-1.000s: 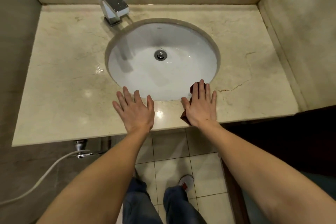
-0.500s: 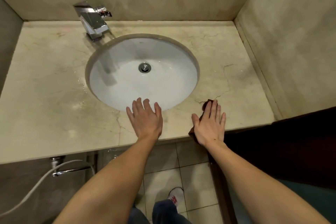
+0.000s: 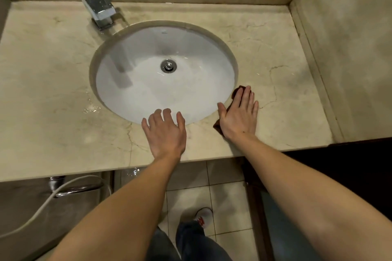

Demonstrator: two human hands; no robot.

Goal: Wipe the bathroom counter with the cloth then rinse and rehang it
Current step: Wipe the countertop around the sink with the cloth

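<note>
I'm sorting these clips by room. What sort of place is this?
A bathroom, most likely: a white basin set under a marble counter, a chrome tap, and a spray hose below.

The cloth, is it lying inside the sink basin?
No, the cloth lies on the counter beside the basin, pressed flat under the right hand.
</note>
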